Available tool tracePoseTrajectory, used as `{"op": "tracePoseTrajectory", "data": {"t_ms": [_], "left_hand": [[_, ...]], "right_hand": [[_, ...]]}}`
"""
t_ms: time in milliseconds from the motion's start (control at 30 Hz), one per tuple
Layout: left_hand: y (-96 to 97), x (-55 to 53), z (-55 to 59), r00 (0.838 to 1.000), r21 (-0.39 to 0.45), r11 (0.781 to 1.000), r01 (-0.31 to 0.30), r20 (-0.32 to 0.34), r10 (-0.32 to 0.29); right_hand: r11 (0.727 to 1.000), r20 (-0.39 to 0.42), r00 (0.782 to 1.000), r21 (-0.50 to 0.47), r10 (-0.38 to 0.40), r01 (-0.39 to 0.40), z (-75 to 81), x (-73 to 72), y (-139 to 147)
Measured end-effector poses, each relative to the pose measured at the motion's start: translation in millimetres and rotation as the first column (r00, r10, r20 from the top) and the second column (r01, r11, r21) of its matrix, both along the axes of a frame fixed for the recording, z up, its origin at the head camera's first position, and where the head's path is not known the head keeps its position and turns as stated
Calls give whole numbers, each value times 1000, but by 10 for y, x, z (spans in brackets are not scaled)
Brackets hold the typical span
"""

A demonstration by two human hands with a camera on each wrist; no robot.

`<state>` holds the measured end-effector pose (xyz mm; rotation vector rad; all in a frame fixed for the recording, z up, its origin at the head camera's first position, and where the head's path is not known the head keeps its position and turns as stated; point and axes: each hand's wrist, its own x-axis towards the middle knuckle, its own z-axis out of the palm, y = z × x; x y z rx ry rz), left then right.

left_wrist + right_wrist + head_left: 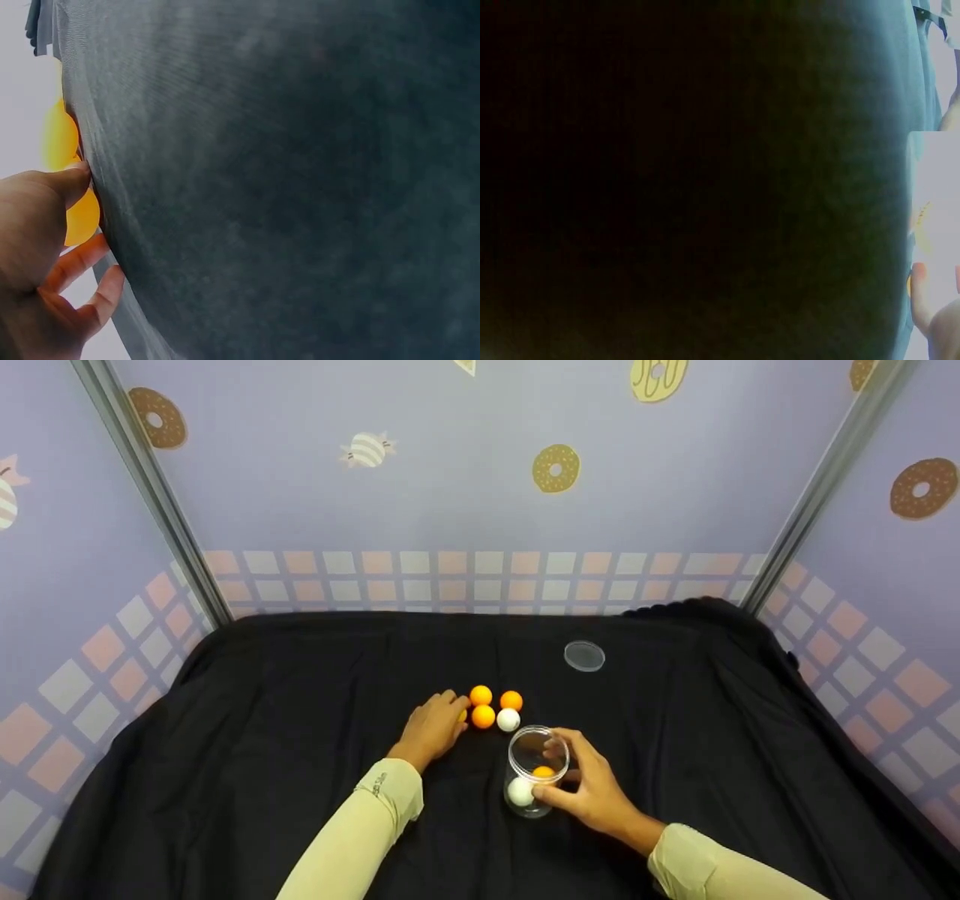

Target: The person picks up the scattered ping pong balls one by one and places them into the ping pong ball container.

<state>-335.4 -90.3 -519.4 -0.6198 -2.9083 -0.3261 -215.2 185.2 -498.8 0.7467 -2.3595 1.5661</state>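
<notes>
My right hand (pixel 596 791) grips a clear plastic jar (pixel 517 769) from its right side, thumb in front and fingers behind. Inside the open jar lie a white ping-pong ball (pixel 520 791) and an orange one (pixel 543 772). To the left, my left hand (pixel 431 727) pinches an orange ping-pong ball (pixel 84 217) between thumb and fingers, close on the cloth. Most of that ball is covered by the hand in the head view. Right beside it sit several loose orange balls (pixel 483 716) and a white ball (pixel 508 720). The right wrist view is mostly dark, with the hand (pixel 937 322) at its edge.
A round clear lid (pixel 584 656) lies flat behind the jar, toward the back of the table. Black cloth (pixel 300 780) with soft folds covers the table. Patterned panels (pixel 465 510) with metal corner posts (pixel 810 502) enclose the back and sides.
</notes>
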Motion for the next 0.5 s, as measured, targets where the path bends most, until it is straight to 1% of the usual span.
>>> {"op": "tracePoseTrajectory", "data": {"t_ms": [67,167,300,400,500], "left_hand": [[-14,10,-7,1000,2,1000,4,-6,-4],[-30,40,-7,1000,4,1000,14,-18,-14],[-35,114,20,998,6,999,42,-54,-42],[-25,182,67,993,-5,998,68,-98,-68],[0,251,138,985,-19,995,93,-145,-95]], "right_hand": [[1000,-3,1000,0,1,-1,-44,-22,4],[1000,-15,1000,-3,5,-5,-163,-87,26],[1000,-31,999,5,13,-12,-307,-174,71],[1000,-26,999,10,19,-19,-339,-199,92],[1000,-15,1000,5,23,-23,-341,-202,107]]}}
